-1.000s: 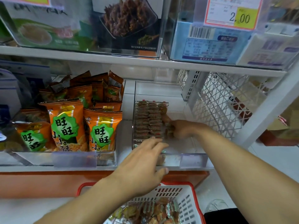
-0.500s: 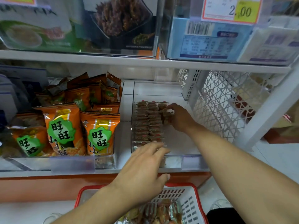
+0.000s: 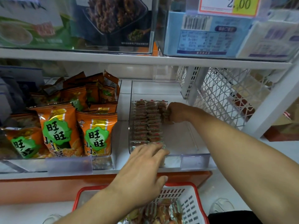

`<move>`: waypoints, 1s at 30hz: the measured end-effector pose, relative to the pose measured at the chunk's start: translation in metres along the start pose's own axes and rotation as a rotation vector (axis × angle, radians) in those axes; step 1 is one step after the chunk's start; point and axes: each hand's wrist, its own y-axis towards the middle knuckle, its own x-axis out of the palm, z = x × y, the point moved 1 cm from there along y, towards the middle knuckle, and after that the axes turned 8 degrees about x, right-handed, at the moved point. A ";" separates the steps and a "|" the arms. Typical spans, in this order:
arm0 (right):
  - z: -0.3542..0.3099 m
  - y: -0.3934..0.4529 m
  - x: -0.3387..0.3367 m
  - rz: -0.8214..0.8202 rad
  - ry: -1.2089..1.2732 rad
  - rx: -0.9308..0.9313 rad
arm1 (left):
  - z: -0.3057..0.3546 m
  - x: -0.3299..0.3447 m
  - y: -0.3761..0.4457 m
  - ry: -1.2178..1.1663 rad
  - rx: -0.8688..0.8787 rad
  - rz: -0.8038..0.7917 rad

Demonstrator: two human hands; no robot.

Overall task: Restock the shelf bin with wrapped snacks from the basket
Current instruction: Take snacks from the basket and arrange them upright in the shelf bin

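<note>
Wrapped snacks (image 3: pixel 146 123), small flat squares in shiny crinkled film with brown and red print, stand in tight rows in the left part of the clear plastic shelf bin (image 3: pixel 186 139). This bin has thin, glossy walls and sits on the white shelf (image 3: pixel 123 101); its right part shows only the bare bottom. The right hand (image 3: pixel 175 113) reaches deep into the bin, and its curled fingers pinch some snacks at the back end of the third row; the fingertips are hidden behind the packets, so how many it holds is not clear. The left hand (image 3: pixel 142 173) hovers at the front wall of the bin with fingers straight and slightly spread, holding nothing. It covers the nearest packets of the rows.

Below, a white plastic basket (image 3: pixel 189 206) with a red rim and slotted walls holds more of the same snacks (image 3: pixel 160 212) in a loose, shiny heap; the left forearm and the lower edge of the picture cut off a large part of it.

Beside the bin, orange foil bags (image 3: pixel 95 135) with green labels stand upright in another clear bin. To the right is a white metal lattice panel (image 3: pixel 223 96). On the upper shelf, a price tag (image 3: pixel 229 5) is cut by the top edge, and the boxes there look blurred.
</note>
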 end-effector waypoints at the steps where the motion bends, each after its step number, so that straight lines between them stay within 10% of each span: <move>1: -0.001 0.001 -0.002 -0.009 -0.008 0.037 | 0.000 0.000 0.000 0.000 -0.001 0.004; 10: -0.003 0.019 0.022 0.068 0.778 0.198 | 0.004 -0.002 0.000 0.057 0.000 -0.018; 30: 0.009 0.001 0.028 0.138 1.004 0.297 | 0.018 -0.012 -0.016 0.125 0.115 -0.059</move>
